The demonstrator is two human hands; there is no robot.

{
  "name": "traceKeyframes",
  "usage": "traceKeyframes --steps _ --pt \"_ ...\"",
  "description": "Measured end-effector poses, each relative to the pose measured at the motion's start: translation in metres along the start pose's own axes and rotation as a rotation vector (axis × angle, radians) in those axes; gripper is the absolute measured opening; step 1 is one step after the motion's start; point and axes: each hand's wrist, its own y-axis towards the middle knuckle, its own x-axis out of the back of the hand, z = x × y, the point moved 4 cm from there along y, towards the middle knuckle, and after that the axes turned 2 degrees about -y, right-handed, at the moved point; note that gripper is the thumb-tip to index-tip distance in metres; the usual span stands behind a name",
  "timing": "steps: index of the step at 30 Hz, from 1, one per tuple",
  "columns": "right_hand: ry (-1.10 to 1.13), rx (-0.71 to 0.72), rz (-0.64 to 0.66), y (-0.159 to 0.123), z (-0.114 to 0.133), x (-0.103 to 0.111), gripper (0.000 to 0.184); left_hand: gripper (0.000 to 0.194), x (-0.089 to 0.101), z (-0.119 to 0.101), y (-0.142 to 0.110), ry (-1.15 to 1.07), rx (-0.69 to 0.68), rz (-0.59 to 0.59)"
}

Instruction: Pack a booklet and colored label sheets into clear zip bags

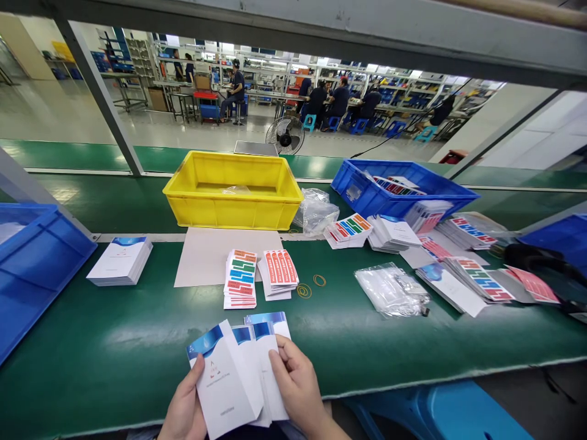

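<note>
Near the front edge of the green table, my left hand (pixel 187 400) grips a white booklet with a blue top (pixel 225 385), thumb on its front. My right hand (pixel 297 380) pinches several narrower blue-topped white leaflets (pixel 266 366), fanned against the booklet. Behind them another blue-topped sheet (pixel 275 321) shows in part; which hand bears it I cannot tell. Just beyond my hands lie a stack of multicoloured sticker sheets (pixel 241 275) and a stack of red-and-white sticker sheets (pixel 280 269). A neat pile of booklets (pixel 121 263) rests at the left.
A yellow bin (pixel 233 211) stands at the back, a blue bin (pixel 403 195) to its right and another blue bin (pixel 41 263) far left. Rubber bands (pixel 304 291), clear plastic bags (pixel 389 287) and more printed stacks (pixel 394 233) lie rightward. People sit working across the room.
</note>
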Motion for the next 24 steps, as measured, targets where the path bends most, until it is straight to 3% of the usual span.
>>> traceKeyframes --steps 3,7,8,11,13,17,24 --pt "-0.08 -0.038 -0.051 0.008 -0.011 0.023 0.035 0.023 0.0 -0.002 -0.001 -0.008 0.024 0.024" --pt "-0.309 0.033 -0.201 0.012 -0.012 0.042 0.046 0.02 0.003 -0.003 -0.001 0.062 0.033 -0.071" --pt "-0.289 0.041 -0.144 0.011 -0.009 0.038 0.044 0.02 0.003 -0.002 -0.001 0.076 0.028 -0.092" --pt "-0.055 -0.013 0.221 0.004 -0.001 0.008 0.04 0.022 0.001 0.0 0.0 0.1 0.018 -0.092" --pt "0.095 -0.065 0.355 -0.002 0.004 -0.01 0.045 0.023 -0.001 0.001 0.001 0.111 0.019 -0.061" --pt "0.175 -0.12 0.336 -0.003 0.003 -0.022 0.046 0.024 0.002 0.0 0.001 0.112 0.009 -0.023" --pt "0.088 -0.132 0.293 0.0 -0.007 -0.02 0.049 0.022 0.006 -0.003 -0.001 0.119 -0.001 -0.034"
